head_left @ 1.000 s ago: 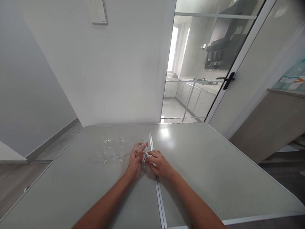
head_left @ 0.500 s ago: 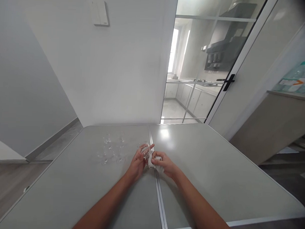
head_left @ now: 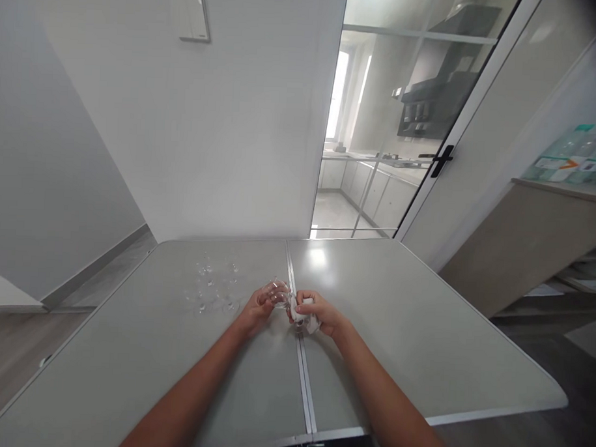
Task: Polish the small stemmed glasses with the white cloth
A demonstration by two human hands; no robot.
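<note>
My left hand [head_left: 254,313] is closed round a small clear glass [head_left: 277,290], which lies tilted in the fingers above the table's middle seam. In my right hand [head_left: 325,314] is a bunched white cloth [head_left: 313,324], pinched between thumb and fingers. It could also be a tissue; the material is too small to tell. The cloth is close against the near end of the glass, and fingers partly hide both. Left of my hands, several clear glasses [head_left: 230,306] stand in a group on the table, their outlines faint.
The pale grey table [head_left: 402,331] has a metal seam [head_left: 303,373] down its middle. A white wall [head_left: 242,137] rises behind it. At the back right is a glass-paned door with a black handle [head_left: 441,161]. Plastic bottles [head_left: 567,154] sit on a ledge at right.
My left hand has moved slightly left with the glass, drawing apart from my right hand. More of the white cloth now shows below my right fingers. The view has shifted slightly.
</note>
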